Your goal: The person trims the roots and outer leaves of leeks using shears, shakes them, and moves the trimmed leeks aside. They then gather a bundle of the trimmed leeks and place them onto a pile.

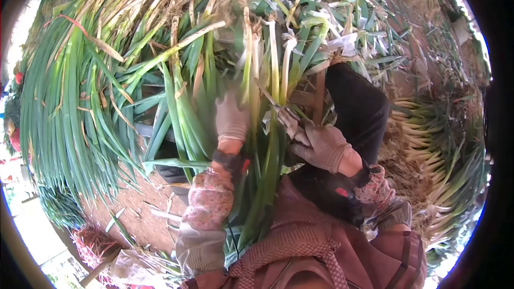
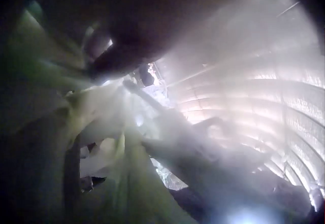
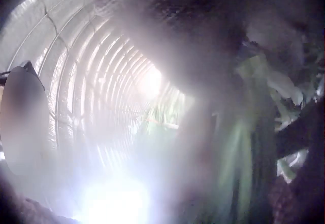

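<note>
My gloved left hand [image 1: 232, 118] is over the green onion stalks in front of me, its fingertips blurred; whether they grip a stalk I cannot tell. Just right of it, long onions [image 1: 274, 69] with pale stems and roots at the top run down toward my lap. My gloved right hand [image 1: 324, 147] has its fingers curled round a thin tool [image 1: 266, 95] that points up and left, close to these stems. In the left wrist view, blurred green leaves [image 2: 134, 178] fill the lower part. The right wrist view shows hazy green leaves [image 3: 238, 158] beside a dark, blurred shape.
A large heap of long green onions [image 1: 64, 96] lies at the left, roots toward the top. Loose leaves and pale peelings [image 1: 348, 32] cover the upper right. A row of onions [image 1: 423, 144] lies on the right, beyond my dark-clad knee [image 1: 358, 107]. Brown ground [image 1: 144, 203] shows lower left.
</note>
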`<act>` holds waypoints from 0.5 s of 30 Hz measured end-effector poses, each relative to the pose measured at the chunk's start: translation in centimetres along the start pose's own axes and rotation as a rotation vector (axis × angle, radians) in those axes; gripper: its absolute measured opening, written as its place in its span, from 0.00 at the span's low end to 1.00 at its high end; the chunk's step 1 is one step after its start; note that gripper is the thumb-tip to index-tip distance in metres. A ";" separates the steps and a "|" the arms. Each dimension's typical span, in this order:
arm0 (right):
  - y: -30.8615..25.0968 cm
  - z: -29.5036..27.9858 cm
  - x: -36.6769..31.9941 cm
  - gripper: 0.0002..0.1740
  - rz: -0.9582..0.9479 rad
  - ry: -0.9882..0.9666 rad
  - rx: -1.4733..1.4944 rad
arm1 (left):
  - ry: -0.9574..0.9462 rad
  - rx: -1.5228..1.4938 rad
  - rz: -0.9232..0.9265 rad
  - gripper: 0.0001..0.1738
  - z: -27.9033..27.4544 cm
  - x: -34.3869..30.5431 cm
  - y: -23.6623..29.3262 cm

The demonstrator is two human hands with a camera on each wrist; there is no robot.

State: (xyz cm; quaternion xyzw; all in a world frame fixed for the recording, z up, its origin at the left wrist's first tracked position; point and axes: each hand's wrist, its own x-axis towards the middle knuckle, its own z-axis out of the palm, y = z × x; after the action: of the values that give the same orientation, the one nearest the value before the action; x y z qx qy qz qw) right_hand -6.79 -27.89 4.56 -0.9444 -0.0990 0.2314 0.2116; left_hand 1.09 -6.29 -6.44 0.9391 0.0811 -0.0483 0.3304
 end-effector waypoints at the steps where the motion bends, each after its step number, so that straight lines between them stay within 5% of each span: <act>1: -0.2 0.2 0.0 0.25 -0.049 0.005 0.029 | -0.019 0.043 -0.025 0.27 -0.3 -0.1 0.2; 3: -0.4 0.7 -0.4 0.25 -0.138 0.017 0.085 | 0.012 0.097 -0.013 0.26 -0.9 -0.4 0.8; 15: -0.4 -0.4 5.4 0.26 0.042 0.022 -0.071 | -0.072 0.044 0.010 0.25 -0.1 0.0 -1.8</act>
State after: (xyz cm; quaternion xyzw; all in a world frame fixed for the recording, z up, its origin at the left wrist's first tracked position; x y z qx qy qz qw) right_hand -1.93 -26.16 2.93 -0.9557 -0.0849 0.2215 0.1742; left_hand 0.76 -4.88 -7.43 0.9442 0.0633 -0.0822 0.3125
